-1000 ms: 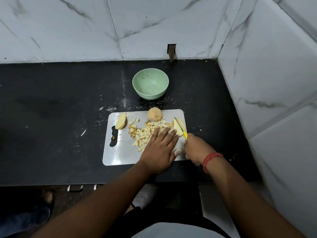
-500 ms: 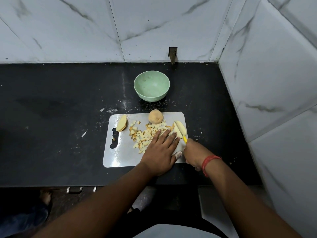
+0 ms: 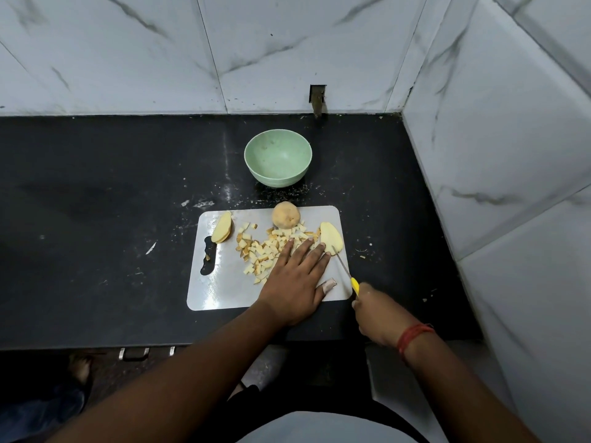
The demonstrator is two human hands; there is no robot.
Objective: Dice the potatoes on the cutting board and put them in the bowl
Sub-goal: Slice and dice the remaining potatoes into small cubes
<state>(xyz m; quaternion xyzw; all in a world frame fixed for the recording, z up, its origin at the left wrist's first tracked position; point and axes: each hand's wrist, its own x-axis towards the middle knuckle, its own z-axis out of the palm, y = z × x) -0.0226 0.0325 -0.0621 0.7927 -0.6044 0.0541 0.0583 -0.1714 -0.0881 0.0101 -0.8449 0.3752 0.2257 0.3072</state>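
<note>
Pale green bowl (image 3: pixel 278 157), black counter (image 3: pixel 96 219), yellow-handled knife (image 3: pixel 347 276), grey-veined white wall tiles (image 3: pixel 160 52).

Kitchen, domestic in look, corner work area. Black stone countertop (image 3: pixel 96 193), scuffed and flecked with white scraps, set into a corner of white marble-patterned wall tiles (image 3: pixel 128 52). Food preparation items on the counter: pale cutting board (image 3: pixel 220 282) with diced potato (image 3: pixel 271 247), a whole potato (image 3: pixel 285 215), a green bowl (image 3: pixel 277 158), and a yellow-handled knife (image 3: pixel 347 271).
</note>
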